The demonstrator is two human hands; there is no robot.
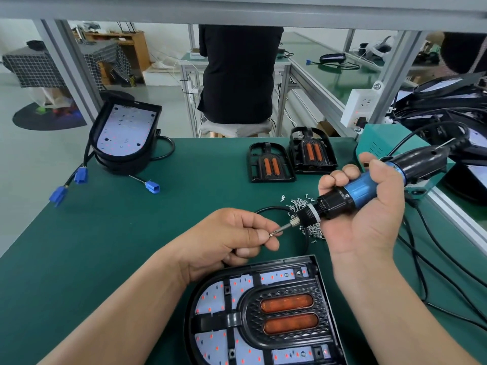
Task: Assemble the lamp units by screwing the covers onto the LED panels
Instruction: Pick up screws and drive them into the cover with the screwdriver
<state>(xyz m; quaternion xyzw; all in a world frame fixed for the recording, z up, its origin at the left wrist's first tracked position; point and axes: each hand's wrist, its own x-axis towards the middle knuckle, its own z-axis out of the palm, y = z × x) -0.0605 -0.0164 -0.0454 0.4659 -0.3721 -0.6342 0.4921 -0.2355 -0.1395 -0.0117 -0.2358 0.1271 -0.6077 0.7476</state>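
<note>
A lamp unit (263, 312) lies at the near edge of the green table: a black cover with two orange reflectors sits on a white LED panel. Above it, my right hand (369, 214) grips a blue and black electric screwdriver (363, 191), its bit pointing left. My left hand (237, 238) pinches a small screw (271, 234) at the bit's tip. A heap of loose screws (303, 206) lies just behind the screwdriver's nose.
Two stacks of spare black covers (271, 163) (311, 151) stand at the back right. A stack of LED panel housings (123, 135) with blue connectors (79, 177) sits at the back left. Cables (434, 259) trail on the right. A person in black (237, 75) sits beyond the table.
</note>
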